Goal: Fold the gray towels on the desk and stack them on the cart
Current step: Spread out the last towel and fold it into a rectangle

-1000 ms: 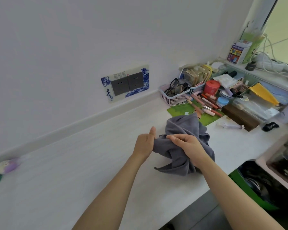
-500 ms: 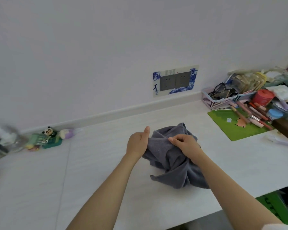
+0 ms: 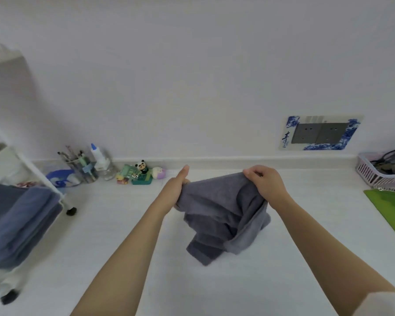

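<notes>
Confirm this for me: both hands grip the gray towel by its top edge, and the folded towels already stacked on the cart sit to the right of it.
One detail is wrong. The head view shows the folded towels on the cart to the left, not the right. The left hand and right hand do grip the gray towel by its top edge.

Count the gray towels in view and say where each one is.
At least 3: one crumpled gray cloth towel held over the white desk by both hands, and at least two folded gray towels stacked on the white cart at left. Blur may hide more.
</notes>
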Demonstrator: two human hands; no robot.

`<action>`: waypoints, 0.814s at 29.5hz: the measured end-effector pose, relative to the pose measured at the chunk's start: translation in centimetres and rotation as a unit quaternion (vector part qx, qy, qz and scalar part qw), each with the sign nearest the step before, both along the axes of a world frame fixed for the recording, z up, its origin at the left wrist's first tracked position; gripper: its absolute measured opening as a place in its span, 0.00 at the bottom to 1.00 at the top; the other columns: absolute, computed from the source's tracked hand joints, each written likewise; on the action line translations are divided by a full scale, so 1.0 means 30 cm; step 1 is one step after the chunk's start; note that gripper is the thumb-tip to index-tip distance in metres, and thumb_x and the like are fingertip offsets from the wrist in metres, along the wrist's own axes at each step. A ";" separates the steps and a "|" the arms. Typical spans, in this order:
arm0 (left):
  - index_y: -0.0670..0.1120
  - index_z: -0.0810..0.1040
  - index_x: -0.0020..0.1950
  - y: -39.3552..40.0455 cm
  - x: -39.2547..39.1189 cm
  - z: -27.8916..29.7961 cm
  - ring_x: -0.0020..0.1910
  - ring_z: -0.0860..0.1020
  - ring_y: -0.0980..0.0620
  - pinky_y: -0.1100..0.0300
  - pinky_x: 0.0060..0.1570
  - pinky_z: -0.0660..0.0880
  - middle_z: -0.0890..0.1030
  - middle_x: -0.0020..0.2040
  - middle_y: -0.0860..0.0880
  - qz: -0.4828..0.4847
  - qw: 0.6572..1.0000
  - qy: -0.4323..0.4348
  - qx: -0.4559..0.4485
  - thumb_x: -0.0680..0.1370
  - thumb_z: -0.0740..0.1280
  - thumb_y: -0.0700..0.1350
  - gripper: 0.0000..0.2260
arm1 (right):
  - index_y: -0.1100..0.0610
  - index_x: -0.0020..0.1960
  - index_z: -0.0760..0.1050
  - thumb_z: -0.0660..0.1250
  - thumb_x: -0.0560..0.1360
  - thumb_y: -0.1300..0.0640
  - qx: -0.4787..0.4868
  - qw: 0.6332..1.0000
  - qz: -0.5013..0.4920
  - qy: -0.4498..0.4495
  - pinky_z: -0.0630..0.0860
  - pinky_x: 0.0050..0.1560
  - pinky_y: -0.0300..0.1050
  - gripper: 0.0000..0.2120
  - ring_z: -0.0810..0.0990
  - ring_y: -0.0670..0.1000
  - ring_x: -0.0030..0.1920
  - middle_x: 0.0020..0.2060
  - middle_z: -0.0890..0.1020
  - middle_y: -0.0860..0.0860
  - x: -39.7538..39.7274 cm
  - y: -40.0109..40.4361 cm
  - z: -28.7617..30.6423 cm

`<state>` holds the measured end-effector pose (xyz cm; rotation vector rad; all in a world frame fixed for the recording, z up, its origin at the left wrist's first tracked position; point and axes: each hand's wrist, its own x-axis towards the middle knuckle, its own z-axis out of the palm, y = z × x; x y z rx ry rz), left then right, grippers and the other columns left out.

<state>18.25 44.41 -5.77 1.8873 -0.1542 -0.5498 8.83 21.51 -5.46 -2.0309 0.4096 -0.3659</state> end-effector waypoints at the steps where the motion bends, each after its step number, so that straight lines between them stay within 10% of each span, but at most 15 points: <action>1: 0.48 0.60 0.28 0.034 0.024 0.020 0.23 0.63 0.56 0.61 0.30 0.61 0.63 0.25 0.52 0.006 1.000 -0.001 -0.009 0.78 0.54 0.64 0.26 | 0.55 0.40 0.79 0.66 0.77 0.53 -0.007 1.000 -0.002 -0.014 0.69 0.42 0.41 0.09 0.77 0.49 0.41 0.38 0.81 0.49 0.027 0.009 0.019; 18: 0.39 0.80 0.44 0.357 0.354 0.216 0.46 0.79 0.44 0.52 0.55 0.73 0.82 0.46 0.41 0.106 0.982 -0.099 0.120 0.78 0.51 0.67 0.33 | 0.62 0.44 0.81 0.65 0.77 0.54 -0.041 0.997 -0.038 -0.060 0.69 0.48 0.45 0.13 0.78 0.53 0.46 0.43 0.83 0.55 0.326 0.072 0.175; 24: 0.44 0.62 0.31 0.372 0.446 0.504 0.31 0.66 0.47 0.54 0.32 0.60 0.67 0.31 0.44 0.208 0.920 -0.314 0.107 0.81 0.51 0.61 0.26 | 0.58 0.42 0.80 0.65 0.77 0.53 -0.046 0.983 -0.055 -0.168 0.67 0.43 0.39 0.10 0.77 0.49 0.46 0.41 0.81 0.49 0.431 0.121 0.385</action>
